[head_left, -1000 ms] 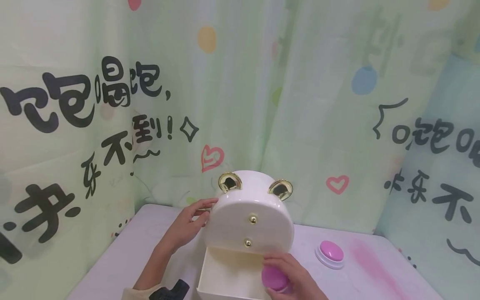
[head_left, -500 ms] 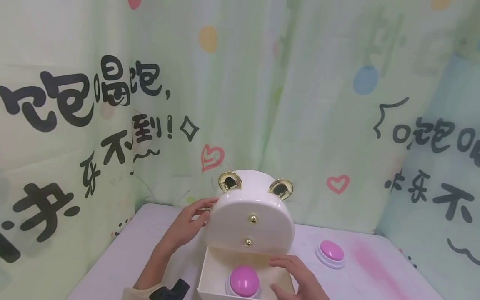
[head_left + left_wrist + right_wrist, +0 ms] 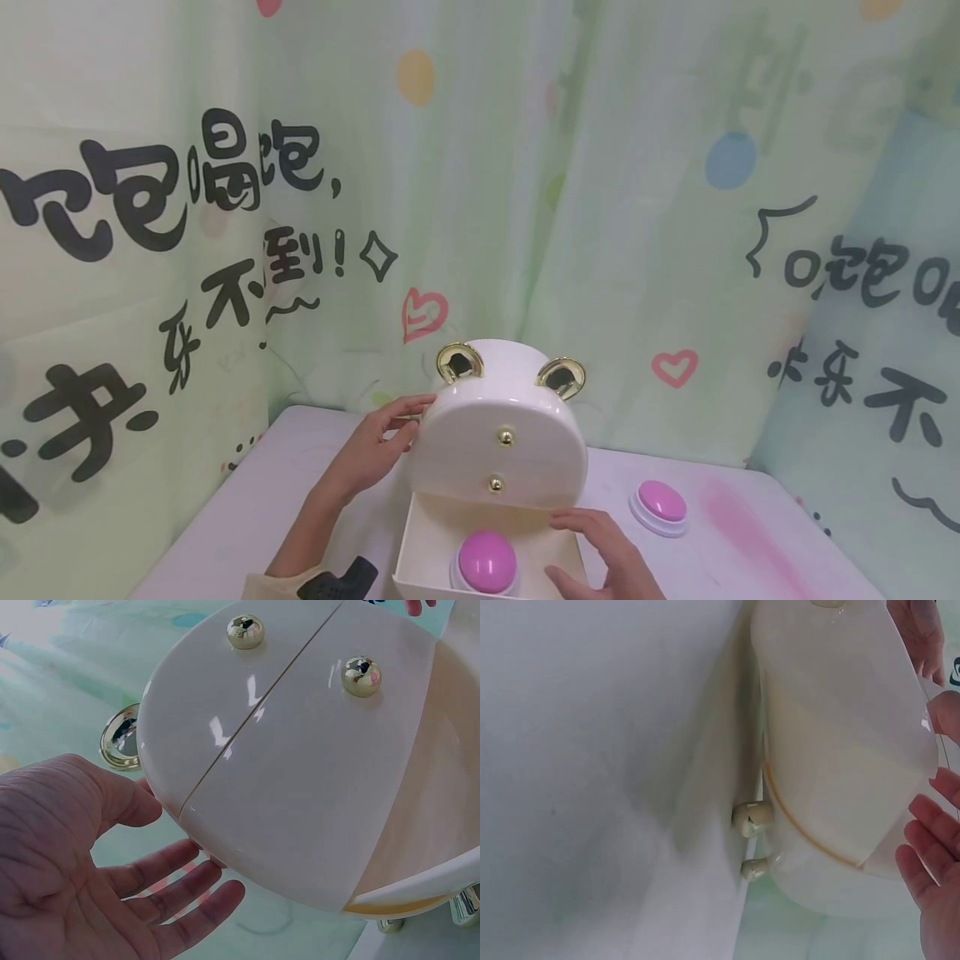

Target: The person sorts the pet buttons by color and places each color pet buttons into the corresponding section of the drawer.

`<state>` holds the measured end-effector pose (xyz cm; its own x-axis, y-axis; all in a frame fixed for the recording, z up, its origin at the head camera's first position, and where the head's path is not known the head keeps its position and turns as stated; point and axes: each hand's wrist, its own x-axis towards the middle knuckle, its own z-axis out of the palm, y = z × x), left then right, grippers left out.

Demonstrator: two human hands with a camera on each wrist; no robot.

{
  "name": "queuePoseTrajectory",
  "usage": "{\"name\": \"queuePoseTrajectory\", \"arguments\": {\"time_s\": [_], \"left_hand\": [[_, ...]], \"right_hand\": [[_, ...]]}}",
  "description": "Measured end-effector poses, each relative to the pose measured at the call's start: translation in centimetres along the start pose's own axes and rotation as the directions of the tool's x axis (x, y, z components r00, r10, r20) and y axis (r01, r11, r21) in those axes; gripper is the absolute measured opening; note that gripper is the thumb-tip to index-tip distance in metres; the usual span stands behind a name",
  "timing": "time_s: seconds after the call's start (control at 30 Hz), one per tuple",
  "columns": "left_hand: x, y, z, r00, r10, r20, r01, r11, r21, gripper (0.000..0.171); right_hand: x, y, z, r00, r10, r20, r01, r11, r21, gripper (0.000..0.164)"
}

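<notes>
A glossy white rounded storage box (image 3: pixel 498 450) with gold knobs and two gold ear-like rings stands on the table. Its bottom drawer (image 3: pixel 427 542) is pulled out. Inside the drawer sits a pink dome-topped button (image 3: pixel 487 562) on a white base. My left hand (image 3: pixel 375 450) rests with its fingertips on the box's left side; the left wrist view shows the fingers loosely spread at the curved edge. At the drawer's right side, my right hand (image 3: pixel 607 554) hovers with thumb and fingers apart, holding nothing.
A second pink button (image 3: pixel 662 502) with a white base stands on the table right of the box. A pink smear (image 3: pixel 753 529) marks the white tabletop farther right. Printed curtains (image 3: pixel 480 208) hang behind and at both sides.
My right hand has let go of the pink button, which now sits in the drawer, and has drawn back slightly to the right. My left hand has stayed in place.
</notes>
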<state>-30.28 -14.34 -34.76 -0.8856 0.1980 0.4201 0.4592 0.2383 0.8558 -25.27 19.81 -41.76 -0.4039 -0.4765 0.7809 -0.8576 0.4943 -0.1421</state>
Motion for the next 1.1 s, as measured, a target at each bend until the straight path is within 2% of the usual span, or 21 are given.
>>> {"name": "queuePoseTrajectory", "arguments": {"time_s": [0.3, 0.57, 0.6, 0.73, 0.83, 1.0, 1.07, 1.1], "left_hand": [[0.0, -0.1, -0.1, 1.0, 0.015, 0.0, -0.015, 1.0, 0.007, 0.038], [0.0, -0.1, -0.1, 1.0, 0.014, 0.004, -0.014, 1.0, 0.001, 0.038], [0.0, -0.1, -0.1, 1.0, 0.013, 0.003, -0.013, 1.0, 0.001, 0.038], [0.0, -0.1, -0.1, 1.0, 0.018, 0.003, -0.018, 1.0, 0.005, 0.038], [0.0, 0.0, -0.1, 1.0, 0.016, 0.003, -0.016, 1.0, 0.002, 0.037], [0.0, 0.0, -0.1, 1.0, 0.015, 0.004, -0.015, 1.0, 0.004, 0.038], [0.0, 0.0, -0.1, 1.0, 0.021, 0.004, -0.021, 1.0, 0.012, 0.038], [0.0, 0.0, -0.1, 1.0, 0.024, 0.004, -0.024, 1.0, 0.013, 0.038]], "right_hand": [[-0.9, 1.0, -0.1, 0.999, -0.01, -0.035, 0.009, 1.0, -0.023, 0.057], [-1.9, 1.9, -0.5, 0.998, 0.018, -0.053, -0.02, 0.999, -0.047, 0.06], [-1.9, 1.9, -0.6, 0.998, 0.025, -0.053, -0.028, 0.998, -0.056, 0.06], [-2.2, 1.7, -1.0, 0.99, 0.139, -0.035, -0.141, 0.987, -0.079, 0.055], [-2.3, 1.5, -1.2, 0.971, 0.238, -0.034, -0.24, 0.966, -0.091, 0.049], [-2.5, 1.5, -1.3, 0.936, 0.347, -0.053, -0.351, 0.927, -0.135, 0.042], [-2.5, 1.6, -1.5, 0.896, 0.443, -0.032, -0.443, 0.885, -0.144, 0.038], [-2.4, 1.5, -1.6, 0.856, 0.517, -0.013, -0.513, 0.847, -0.14, 0.036]]}}
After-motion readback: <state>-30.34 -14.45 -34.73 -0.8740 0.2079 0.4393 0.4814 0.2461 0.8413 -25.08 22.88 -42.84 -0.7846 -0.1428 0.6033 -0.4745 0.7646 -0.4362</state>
